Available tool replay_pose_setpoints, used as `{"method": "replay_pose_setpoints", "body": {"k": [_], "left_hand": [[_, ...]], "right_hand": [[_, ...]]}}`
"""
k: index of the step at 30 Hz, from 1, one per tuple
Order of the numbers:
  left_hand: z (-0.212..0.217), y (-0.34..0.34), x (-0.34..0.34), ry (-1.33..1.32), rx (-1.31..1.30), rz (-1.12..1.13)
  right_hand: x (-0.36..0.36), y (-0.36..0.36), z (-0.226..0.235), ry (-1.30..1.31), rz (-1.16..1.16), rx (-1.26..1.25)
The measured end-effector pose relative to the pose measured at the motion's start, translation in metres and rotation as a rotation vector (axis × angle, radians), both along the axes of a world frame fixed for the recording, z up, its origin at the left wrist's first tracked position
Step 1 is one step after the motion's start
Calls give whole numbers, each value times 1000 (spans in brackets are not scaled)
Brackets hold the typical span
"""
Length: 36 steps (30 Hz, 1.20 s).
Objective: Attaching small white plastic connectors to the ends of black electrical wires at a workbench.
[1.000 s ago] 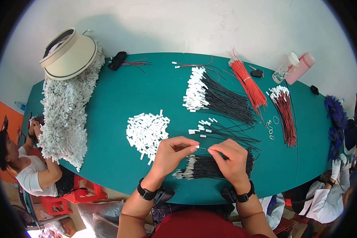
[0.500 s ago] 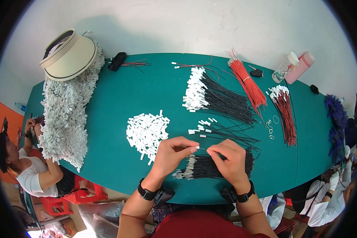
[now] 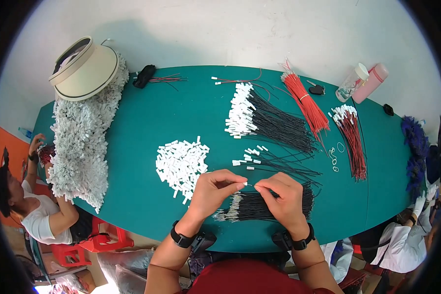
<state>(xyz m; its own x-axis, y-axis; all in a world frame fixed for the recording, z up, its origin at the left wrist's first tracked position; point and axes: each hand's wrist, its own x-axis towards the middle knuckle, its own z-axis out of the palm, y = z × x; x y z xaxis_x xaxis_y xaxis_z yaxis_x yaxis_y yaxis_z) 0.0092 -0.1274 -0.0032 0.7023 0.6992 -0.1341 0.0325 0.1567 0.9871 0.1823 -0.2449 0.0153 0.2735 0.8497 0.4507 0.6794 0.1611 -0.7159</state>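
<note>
Above the green desk [image 3: 137, 132], I watch the left hand [image 3: 208, 192] pinch a white plug [image 3: 245, 183] and the right hand [image 3: 285, 197] a thin wire [image 3: 251, 184], fingers [image 3: 230, 176] closed; joining seems underway, next needing straight alignment.

The table [image 3: 137, 122] is plain green. Near the frame's centre, the pinched connector [image 3: 245, 183] is white, like the connector heap [image 3: 181, 164] left of it. In the lower centre, the wire bundle [image 3: 259, 207] is black with silvery ends. Upper right, the banded bundle [image 3: 306, 104] is red and the bottle [image 3: 371, 84] pink; upper left, the visor [image 3: 95, 73] is cream with black edging.
</note>
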Motion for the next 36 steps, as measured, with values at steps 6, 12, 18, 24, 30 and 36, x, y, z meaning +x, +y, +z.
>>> {"method": "replay_pose_setpoints", "body": {"k": [6,12,18,24,30,36], "left_hand": [[-1,-1,0,-12,11,12],[-3,-3,1,-2,30,5],[-3,-6,3,-28,-16,-3],[-4,-7,4,-22,5,8],[-5,-8,6,-36,-51,-12],[-4,-7,4,-55,-80,-16]], "right_hand": [[-3,0,1,18,-21,5],[-6,0,1,30,-9,16],[-5,0,-1,89,-9,1],[-3,-1,-1,128,9,-17],[-3,0,-3,92,11,-21],[-3,-1,-2,101,26,-28]]}}
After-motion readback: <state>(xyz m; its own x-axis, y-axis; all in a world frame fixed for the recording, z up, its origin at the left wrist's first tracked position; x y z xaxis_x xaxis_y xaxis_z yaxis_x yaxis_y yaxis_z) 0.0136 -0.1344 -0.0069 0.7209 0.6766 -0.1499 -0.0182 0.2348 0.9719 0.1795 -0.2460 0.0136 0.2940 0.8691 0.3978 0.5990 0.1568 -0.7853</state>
